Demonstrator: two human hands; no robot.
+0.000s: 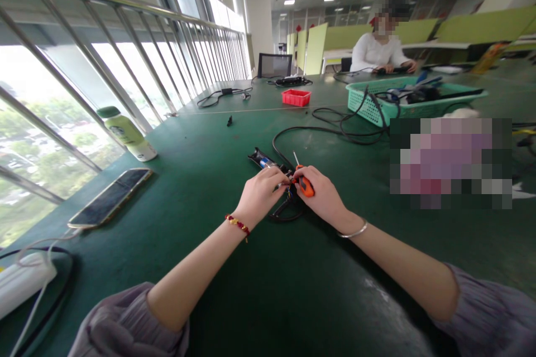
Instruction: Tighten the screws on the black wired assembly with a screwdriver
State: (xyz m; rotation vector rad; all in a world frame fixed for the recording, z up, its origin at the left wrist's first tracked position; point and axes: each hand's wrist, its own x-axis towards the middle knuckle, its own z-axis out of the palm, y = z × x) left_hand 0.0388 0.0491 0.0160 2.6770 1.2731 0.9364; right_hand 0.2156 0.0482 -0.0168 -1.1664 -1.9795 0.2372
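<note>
My right hand (319, 189) is closed round an orange-and-black screwdriver (307, 186), its thin metal shaft pointing away from me. Opposite it, my left hand (262, 189) pinches at small parts of an opened black device (260, 157); what sits between the fingertips is too small to make out. A blue part shows inside the black housing, and thin coloured wires lie under my fingers. The device's middle is partly hidden by both hands. A black cable (285, 135) runs from near it, and a dark loop of cord (288, 216) lies just below.
A green basket (368, 109) of tools and cables stands at the back right, near a seated person (379, 53). Beyond my hands is a red tray (296, 98). A phone (111, 199), a bottle (128, 134) and a white power strip (25, 284) are on the left.
</note>
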